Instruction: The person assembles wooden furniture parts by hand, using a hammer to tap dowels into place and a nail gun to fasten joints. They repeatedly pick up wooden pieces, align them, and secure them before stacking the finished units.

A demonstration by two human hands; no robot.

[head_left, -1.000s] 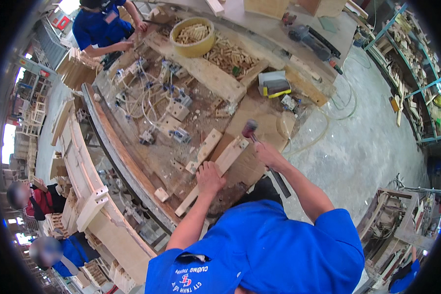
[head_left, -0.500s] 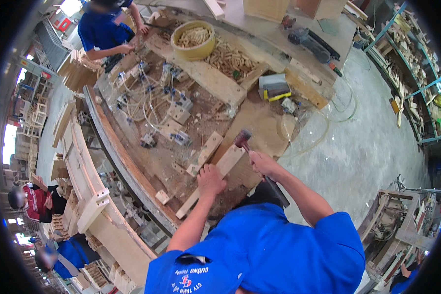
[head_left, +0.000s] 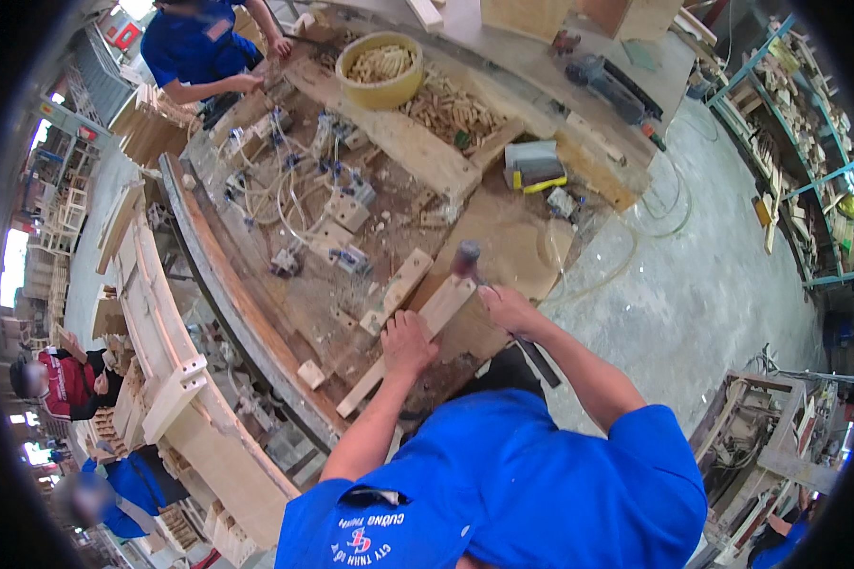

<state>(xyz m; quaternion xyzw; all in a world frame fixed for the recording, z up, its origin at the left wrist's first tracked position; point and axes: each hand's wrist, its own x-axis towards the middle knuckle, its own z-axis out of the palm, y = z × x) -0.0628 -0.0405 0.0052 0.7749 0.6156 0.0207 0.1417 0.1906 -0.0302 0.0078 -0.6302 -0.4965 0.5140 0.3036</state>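
My right hand (head_left: 510, 310) is closed around a mallet (head_left: 466, 254) with a dark reddish head and a black handle. The mallet head is at the far end of a long pale wooden slat (head_left: 443, 305); whether it touches the wood is hard to tell. My left hand (head_left: 409, 343) grips the middle of that slat, its fingers over the top, holding it to the workbench. A shorter wooden block with holes (head_left: 399, 289) lies just beyond my left hand. A small cut wood piece (head_left: 311, 374) rests near the bench's left edge.
Air fittings and clear tubes (head_left: 294, 204) spread over the bench. Beyond are a yellow tub of wooden dowels (head_left: 380, 93), loose dowels (head_left: 455, 116), a grey-and-yellow box (head_left: 533, 169) and a belt sander (head_left: 612, 83). A co-worker in blue (head_left: 194, 52) works at the far left.
The mallet head has risen slightly and moved a little left, standing more upright over the slat's far end. My left hand keeps its hold on the slat.
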